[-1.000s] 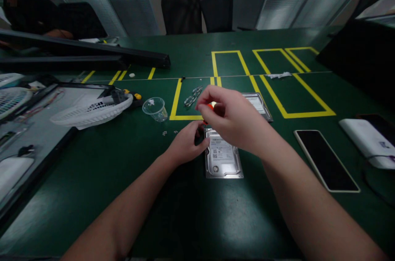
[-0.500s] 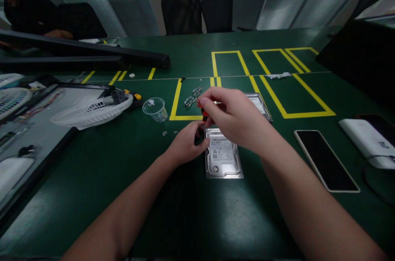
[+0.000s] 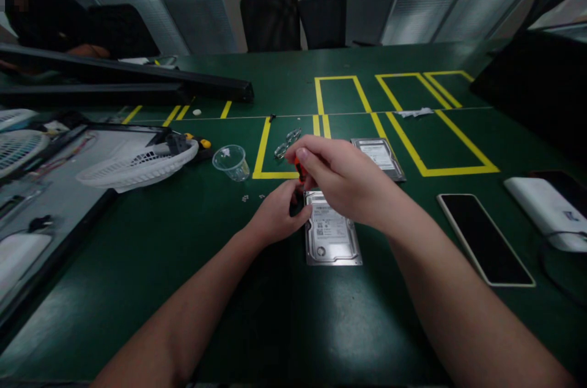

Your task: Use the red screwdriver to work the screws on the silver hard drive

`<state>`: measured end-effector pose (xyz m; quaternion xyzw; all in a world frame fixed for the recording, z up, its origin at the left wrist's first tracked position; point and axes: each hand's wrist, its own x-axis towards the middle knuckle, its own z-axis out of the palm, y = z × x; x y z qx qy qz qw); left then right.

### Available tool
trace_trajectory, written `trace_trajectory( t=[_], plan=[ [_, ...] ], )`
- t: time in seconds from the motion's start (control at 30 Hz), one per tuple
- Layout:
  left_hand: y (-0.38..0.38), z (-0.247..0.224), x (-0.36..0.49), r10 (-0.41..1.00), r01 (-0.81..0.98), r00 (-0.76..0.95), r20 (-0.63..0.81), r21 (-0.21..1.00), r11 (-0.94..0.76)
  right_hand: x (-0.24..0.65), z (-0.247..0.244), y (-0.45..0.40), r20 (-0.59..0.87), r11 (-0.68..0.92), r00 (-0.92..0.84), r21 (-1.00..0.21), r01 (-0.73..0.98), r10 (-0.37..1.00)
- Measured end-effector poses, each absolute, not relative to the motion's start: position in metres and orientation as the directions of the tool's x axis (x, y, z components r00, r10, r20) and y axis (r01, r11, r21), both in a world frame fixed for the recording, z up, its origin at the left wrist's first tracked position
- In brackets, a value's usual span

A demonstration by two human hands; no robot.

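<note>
A silver hard drive (image 3: 334, 238) with a white label lies flat on the green table in front of me. My left hand (image 3: 280, 212) grips its far left corner, thumb over the label's edge. In my right hand (image 3: 337, 171), bent fingers hold a screwdriver (image 3: 300, 169) by its red and black handle. The screwdriver stands nearly upright over that same corner; its tip is hidden by my fingers. Left of my hands are several tiny screws (image 3: 245, 198) near a clear plastic cup (image 3: 230, 160). Behind my right hand is a second hard drive (image 3: 380, 157).
Eyeglasses (image 3: 288, 143) lie beyond my hands. On the right are a phone (image 3: 486, 238) and a white power bank (image 3: 545, 211) with a cable. A white racket-like frame (image 3: 137, 167) rests over a grey panel (image 3: 82, 192) at left. Another person (image 3: 50, 21) sits far left behind black bars (image 3: 137, 73).
My right hand has shifted and turned slightly around the screwdriver, uncovering more of the second hard drive. The left hand and the near hard drive stay where they were.
</note>
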<state>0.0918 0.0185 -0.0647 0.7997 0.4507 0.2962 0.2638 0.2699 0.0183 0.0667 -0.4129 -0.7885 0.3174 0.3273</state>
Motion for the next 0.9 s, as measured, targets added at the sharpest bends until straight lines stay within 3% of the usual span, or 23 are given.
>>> trace_trajectory(
  t=[0.27, 0.57, 0.73, 0.9],
  plan=[
    [0.0172, -0.0638, 0.0911, 0.89, 0.577, 0.409, 0.203, 0.698, -0.424, 0.2711, 0.0645, 0.0176, 0.284, 0.43, -0.345, -0.756, 0.493, 0.895],
    [0.0185, -0.0643, 0.0906, 0.876, 0.556, 0.43, 0.221, 0.699, -0.449, 0.2715, 0.0667, 0.0161, 0.285, 0.493, -0.472, -0.769, 0.407, 0.834],
    [0.0175, -0.0649, 0.0909, 0.881, 0.565, 0.42, 0.22, 0.696, -0.443, 0.2709, 0.0666, 0.0171, 0.236, 0.433, -0.434, -0.786, 0.441, 0.87],
    [0.0175, -0.0657, 0.0906, 0.883, 0.567, 0.42, 0.209, 0.7, -0.435, 0.2703, 0.0664, 0.0178, 0.279, 0.444, -0.38, -0.764, 0.468, 0.882]
  ],
)
